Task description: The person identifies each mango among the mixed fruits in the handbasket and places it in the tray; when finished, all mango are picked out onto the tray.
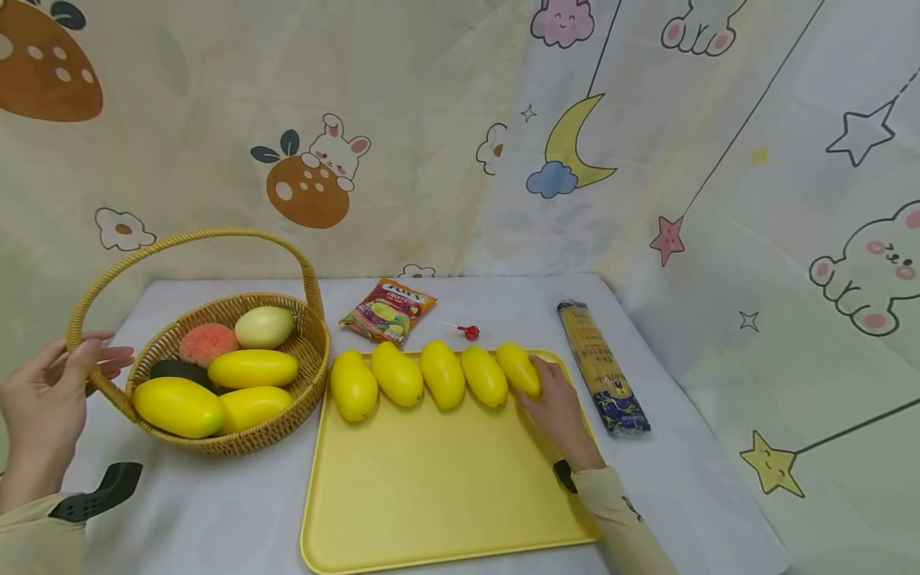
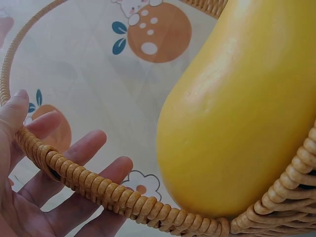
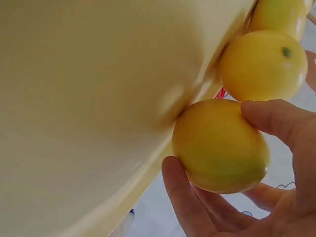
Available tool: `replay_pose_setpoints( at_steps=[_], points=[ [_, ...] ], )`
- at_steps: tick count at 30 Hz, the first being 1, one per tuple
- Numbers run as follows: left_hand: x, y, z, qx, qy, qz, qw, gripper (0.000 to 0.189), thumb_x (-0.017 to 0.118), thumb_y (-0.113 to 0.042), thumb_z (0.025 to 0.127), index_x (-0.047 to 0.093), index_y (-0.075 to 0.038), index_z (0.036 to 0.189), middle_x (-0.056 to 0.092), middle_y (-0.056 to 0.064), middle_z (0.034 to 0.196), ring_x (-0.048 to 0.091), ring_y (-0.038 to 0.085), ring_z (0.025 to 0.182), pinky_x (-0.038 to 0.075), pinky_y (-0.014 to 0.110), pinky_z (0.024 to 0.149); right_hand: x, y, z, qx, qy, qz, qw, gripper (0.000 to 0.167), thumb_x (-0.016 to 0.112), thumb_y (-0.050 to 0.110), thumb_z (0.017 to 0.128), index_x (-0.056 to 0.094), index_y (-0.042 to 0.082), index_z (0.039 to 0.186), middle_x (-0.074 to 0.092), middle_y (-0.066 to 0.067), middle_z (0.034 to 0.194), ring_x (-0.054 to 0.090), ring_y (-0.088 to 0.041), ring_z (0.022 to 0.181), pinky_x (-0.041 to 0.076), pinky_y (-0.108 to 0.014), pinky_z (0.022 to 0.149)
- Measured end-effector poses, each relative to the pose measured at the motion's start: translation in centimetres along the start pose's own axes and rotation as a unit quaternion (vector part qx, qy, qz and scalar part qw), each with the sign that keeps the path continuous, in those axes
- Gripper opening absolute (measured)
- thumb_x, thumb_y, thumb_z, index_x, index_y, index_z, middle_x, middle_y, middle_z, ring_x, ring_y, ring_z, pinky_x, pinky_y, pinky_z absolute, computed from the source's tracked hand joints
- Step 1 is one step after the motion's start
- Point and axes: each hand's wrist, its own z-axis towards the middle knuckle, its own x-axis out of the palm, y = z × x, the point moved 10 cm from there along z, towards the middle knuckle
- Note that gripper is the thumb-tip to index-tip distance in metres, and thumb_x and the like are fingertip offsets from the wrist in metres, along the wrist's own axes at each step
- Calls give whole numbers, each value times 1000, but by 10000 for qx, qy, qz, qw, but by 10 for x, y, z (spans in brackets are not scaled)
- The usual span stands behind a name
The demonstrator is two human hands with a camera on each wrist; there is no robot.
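A woven basket with a tall hooped handle stands at the left of the table. My left hand holds that handle low on its left side, the thumb in front and the fingers fairly straight behind it. Inside the basket lie several yellow mangoes, a pinkish peach-like fruit, a pale green round fruit and a dark green item, mostly hidden. Several more mangoes form a row along the far edge of a yellow tray. With thumb and fingers, my right hand grips the rightmost mango.
Behind the tray are an orange candy bag and a red lollipop. A long pack of noodles lies right of the tray, near my right hand. A patterned cloth hangs behind the table.
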Motion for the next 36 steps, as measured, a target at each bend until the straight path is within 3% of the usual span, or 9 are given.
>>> replay_pose_setpoints(
  at_steps=[10,20,30,36],
  points=[
    [-3,1,-2,-16,-72,51,10000,36,52,-31,97,62,-15,128,62,-26,84,60,-10,79,43,0,72,6,2,1,203,302,-196,9991,64,76,24,82,46,7,137,51,-20,127,57,-39,102,48,-54,88],
    [-3,-2,-2,57,-59,53,10000,35,53,-31,97,62,-15,127,63,-25,84,60,-9,79,43,-1,69,-4,6,3,220,259,-380,9987,66,74,30,84,45,6,138,50,-22,128,57,-42,104,48,-55,87],
    [0,-4,-2,17,-40,178,9998,36,51,-33,97,61,-17,128,62,-26,84,59,-7,81,44,2,77,-12,16,6,26,141,-294,9995,62,73,28,84,47,4,135,50,-21,129,56,-40,108,48,-54,90],
    [-1,-5,-4,92,28,216,9997,37,51,-34,98,61,-17,129,62,-25,86,59,-6,80,44,2,77,-15,43,12,-366,-58,19,9993,58,75,22,83,50,5,133,51,-20,128,56,-38,107,49,-53,88]
  ],
)
